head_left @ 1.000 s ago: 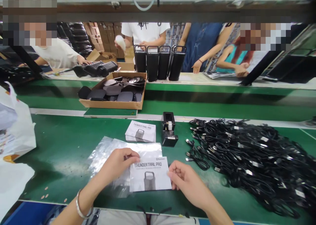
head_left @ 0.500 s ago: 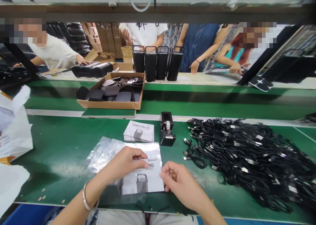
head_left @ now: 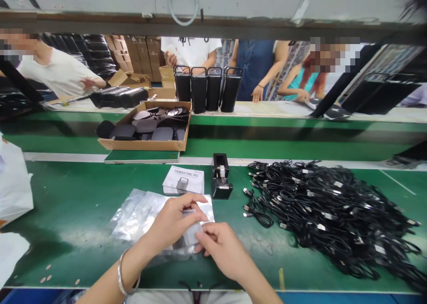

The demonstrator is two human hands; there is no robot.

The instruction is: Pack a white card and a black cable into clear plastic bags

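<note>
My right hand (head_left: 223,249) pinches the right edge of a greyish-white printed booklet (head_left: 191,238), with thumb and fingers together. My left hand (head_left: 180,217) curves over the same booklet from the left, thumb and fingers closed around its upper part. Its cover is mostly hidden by the hands and blurred. Clear plastic bags (head_left: 133,217) lie flat to the left and partly under the left hand; I cannot tell whether the booklet is inside one. A bright white corner (head_left: 209,209) shows just beyond my left fingertips.
Behind the hands lie stacked booklets (head_left: 183,179) and a black tape dispenser (head_left: 221,177). Coiled black cables (head_left: 320,210) are heaped at the right. A carton (head_left: 147,146) of dark pads stands at the back; co-workers stand beyond black speakers (head_left: 199,92).
My right hand has moved left with the booklet's edge, closer to my left hand. The printed cover, plainly visible before, is now mostly covered. The view has shifted slightly.
</note>
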